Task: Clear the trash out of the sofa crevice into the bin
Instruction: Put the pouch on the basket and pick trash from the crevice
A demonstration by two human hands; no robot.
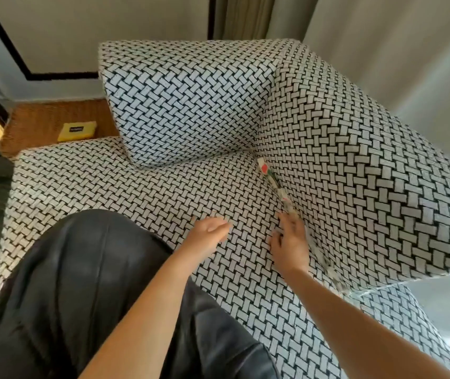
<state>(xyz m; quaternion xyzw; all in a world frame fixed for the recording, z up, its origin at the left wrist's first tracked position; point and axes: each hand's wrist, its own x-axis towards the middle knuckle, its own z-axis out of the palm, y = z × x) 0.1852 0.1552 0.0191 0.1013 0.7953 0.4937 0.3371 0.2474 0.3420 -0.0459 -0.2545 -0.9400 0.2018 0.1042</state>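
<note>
A sofa [191,187] in black-and-white woven fabric fills the view. Trash sits wedged in the crevice between seat and right armrest: a white wrapper with a red spot [264,168] at the far end, and more crumpled paper [282,194] running toward me. My right hand [289,242] lies on the seat beside the crevice, its fingertips reaching the near end of the paper; whether they pinch it is unclear. My left hand [208,231] hovers just above the seat, fingers relaxed and holding nothing. No bin is in view.
A black leather bag or cushion [89,283] lies on the seat at the lower left. A yellow box [77,130] sits on the wooden floor behind the sofa. A back cushion [185,105] leans against the wall, and a curtain [382,50] hangs on the right.
</note>
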